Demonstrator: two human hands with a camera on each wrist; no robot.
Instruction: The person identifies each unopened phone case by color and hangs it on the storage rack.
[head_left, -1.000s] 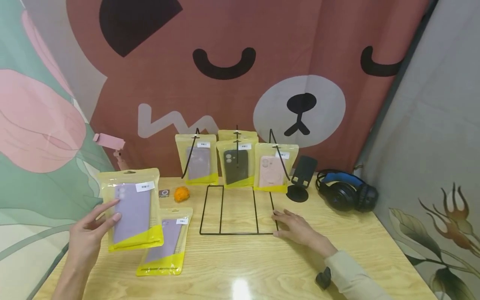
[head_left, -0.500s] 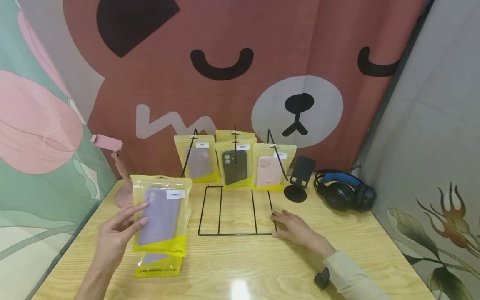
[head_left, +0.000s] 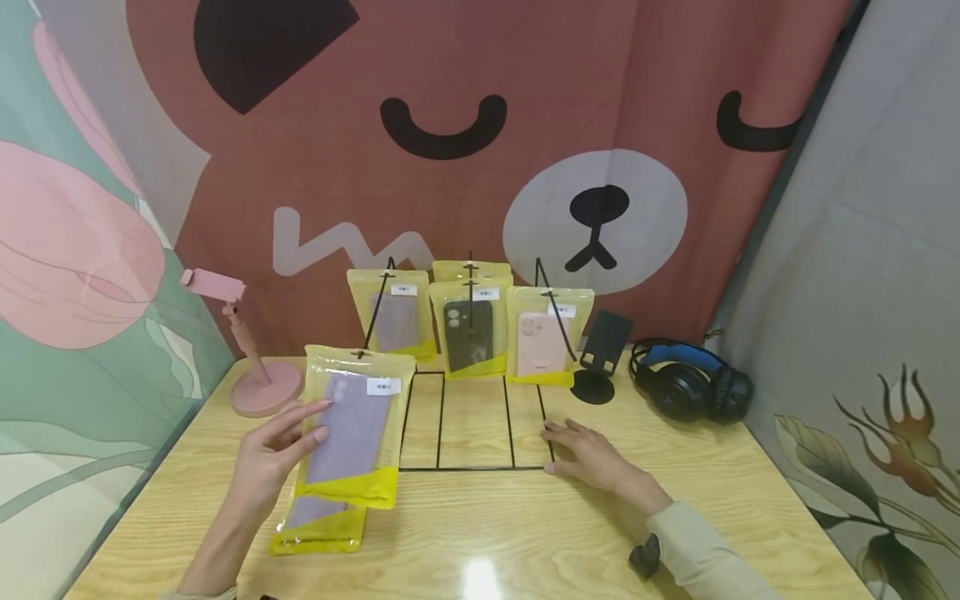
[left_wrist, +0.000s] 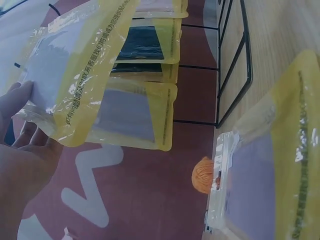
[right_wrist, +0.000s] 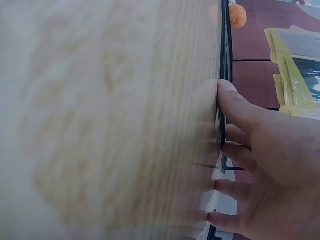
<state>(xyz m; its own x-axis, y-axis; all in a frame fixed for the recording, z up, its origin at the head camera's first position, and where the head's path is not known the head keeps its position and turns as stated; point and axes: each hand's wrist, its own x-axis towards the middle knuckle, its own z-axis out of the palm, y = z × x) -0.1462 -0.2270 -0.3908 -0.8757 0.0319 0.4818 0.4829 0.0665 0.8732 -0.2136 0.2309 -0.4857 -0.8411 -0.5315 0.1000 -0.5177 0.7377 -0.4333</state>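
Observation:
My left hand (head_left: 262, 458) pinches a yellow-edged clear bag (head_left: 348, 442) with a lilac phone case inside, thumb and fingers at its left side. Its hang slot overlaps the tip of the left hook in the head view; whether the hook passes through, I cannot tell. A similar bag (head_left: 318, 529) lies beneath it on the table, partly covered. Several bagged cases hang on the black wire display rack (head_left: 472, 469): a lilac one (head_left: 396, 325), a dark one (head_left: 470, 337) and a pink one (head_left: 543, 342). My right hand (head_left: 600, 458) rests with extended fingers at the rack's right base.
At the left stands a pink phone stand (head_left: 266, 387). A black phone stand (head_left: 606, 337) and headphones (head_left: 686, 387) sit right of the rack. An orange yarn-like ball (left_wrist: 202, 175) shows in the left wrist view. Printed curtains surround the wooden table (head_left: 525, 533).
My left hand has carried the bag rightward from the left side of the table to the front of the left hook. My right hand has stayed at the rack base.

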